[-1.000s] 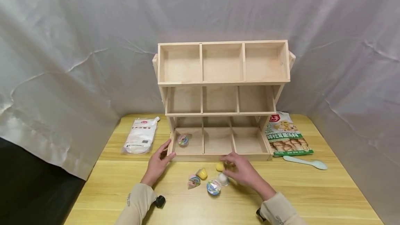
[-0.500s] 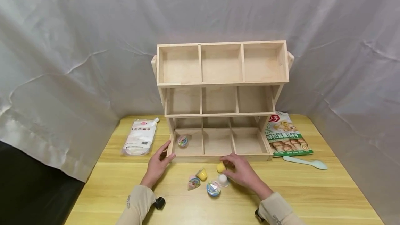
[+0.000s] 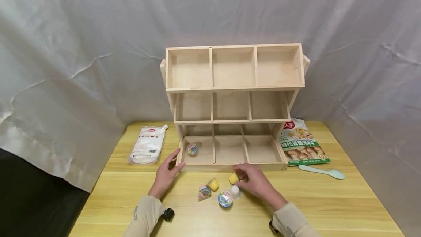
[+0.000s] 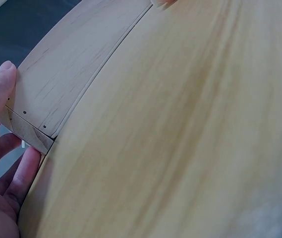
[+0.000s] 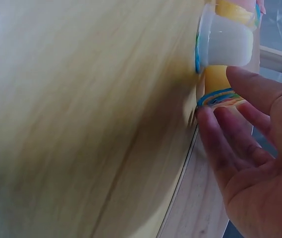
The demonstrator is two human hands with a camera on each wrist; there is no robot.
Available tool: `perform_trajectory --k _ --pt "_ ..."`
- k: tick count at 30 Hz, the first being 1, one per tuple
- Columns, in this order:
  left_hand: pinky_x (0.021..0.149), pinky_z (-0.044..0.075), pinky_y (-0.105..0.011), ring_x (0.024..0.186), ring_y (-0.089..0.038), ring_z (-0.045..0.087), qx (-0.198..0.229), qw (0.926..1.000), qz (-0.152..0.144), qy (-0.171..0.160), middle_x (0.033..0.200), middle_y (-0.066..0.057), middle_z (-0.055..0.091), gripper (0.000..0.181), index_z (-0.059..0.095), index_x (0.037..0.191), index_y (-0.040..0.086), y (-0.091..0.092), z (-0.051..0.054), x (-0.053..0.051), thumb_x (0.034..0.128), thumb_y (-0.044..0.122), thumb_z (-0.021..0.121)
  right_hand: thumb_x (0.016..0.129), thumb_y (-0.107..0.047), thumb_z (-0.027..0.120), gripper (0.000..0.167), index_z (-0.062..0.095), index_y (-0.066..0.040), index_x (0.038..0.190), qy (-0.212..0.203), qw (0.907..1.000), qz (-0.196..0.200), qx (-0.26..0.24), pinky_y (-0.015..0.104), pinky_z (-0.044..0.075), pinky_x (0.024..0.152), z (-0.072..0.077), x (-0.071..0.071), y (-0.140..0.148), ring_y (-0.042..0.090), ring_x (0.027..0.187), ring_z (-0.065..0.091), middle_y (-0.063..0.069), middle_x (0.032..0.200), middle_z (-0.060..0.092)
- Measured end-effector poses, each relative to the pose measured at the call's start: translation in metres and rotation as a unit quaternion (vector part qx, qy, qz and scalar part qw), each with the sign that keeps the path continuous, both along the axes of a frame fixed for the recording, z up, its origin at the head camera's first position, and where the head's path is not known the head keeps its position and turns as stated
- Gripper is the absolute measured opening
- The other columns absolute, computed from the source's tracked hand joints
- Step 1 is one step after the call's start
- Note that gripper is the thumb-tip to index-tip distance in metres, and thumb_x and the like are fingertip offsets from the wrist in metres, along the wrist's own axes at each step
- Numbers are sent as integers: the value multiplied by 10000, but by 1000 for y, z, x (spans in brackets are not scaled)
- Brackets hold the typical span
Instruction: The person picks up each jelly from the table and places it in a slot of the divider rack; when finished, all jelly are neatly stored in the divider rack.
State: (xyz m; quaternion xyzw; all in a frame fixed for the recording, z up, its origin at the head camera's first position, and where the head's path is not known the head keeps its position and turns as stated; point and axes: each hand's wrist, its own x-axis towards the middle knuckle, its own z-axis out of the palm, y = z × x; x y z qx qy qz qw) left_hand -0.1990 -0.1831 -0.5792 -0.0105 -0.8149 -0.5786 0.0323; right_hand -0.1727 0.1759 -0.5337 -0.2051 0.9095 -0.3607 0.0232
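- The right hand (image 3: 254, 182) has closed in on one yellow cup (image 3: 233, 178), pinching it between thumb and fingertips; the wrist view shows the fingers at its lid rim.
- That cup has shifted slightly to the right since a second ago, the hand with it; it is in front of the wooden shelf (image 3: 230, 168), just beside the white cup (image 3: 235, 191).
- The left hand (image 3: 166, 177) stays where it was, thumb and fingers spread and resting against the shelf's lower left corner, with no cup in them.
- On the desk (image 3: 329, 207), the other yellow cup (image 3: 213, 184), the pink cup (image 3: 204, 192) and the blue-lidded cup (image 3: 225, 199) look unmoved.
- One small cup (image 3: 192, 149) remains in the bottom tray's left compartment.
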Motion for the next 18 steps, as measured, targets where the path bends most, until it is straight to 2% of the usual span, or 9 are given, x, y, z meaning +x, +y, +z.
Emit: perform_trajectory --k 3,9,13,18 --pt "917 555 -288 1291 -340 616 2 10000 4 -32 1556 -92 525 659 490 1554 298 0 0 0 955 330 764 785 -60 885 478 706 -55 1228 -188 9998 -33 -103 270 580 742 -1 0 0 172 840 649 2 950 654" --pt "904 540 -243 1302 -341 612 15 10000 -15 -44 1554 -102 523 660 485 1557 293 -1 -3 0 958 333 760 772 -66 899 476 709 -68 1208 -313 9993 -119 -171 241 570 730 -2 -1 1 168 836 665 12 1007 680" --pt "919 547 -267 1308 -350 608 15 10000 -15 -30 1558 -111 519 663 487 1557 286 -2 -4 -1 956 330 762 768 -71 902 455 705 -64 1178 -343 9992 -123 -138 253 569 728 0 -2 1 176 849 657 21 992 681" --pt "889 543 -238 1287 -337 620 -19 10000 10 -34 1552 -103 526 658 489 1556 295 -1 -2 -1 958 333 760 759 -106 916 436 701 -77 1137 -286 9994 -176 39 312 585 781 3 -3 1 178 898 665 1 988 696"
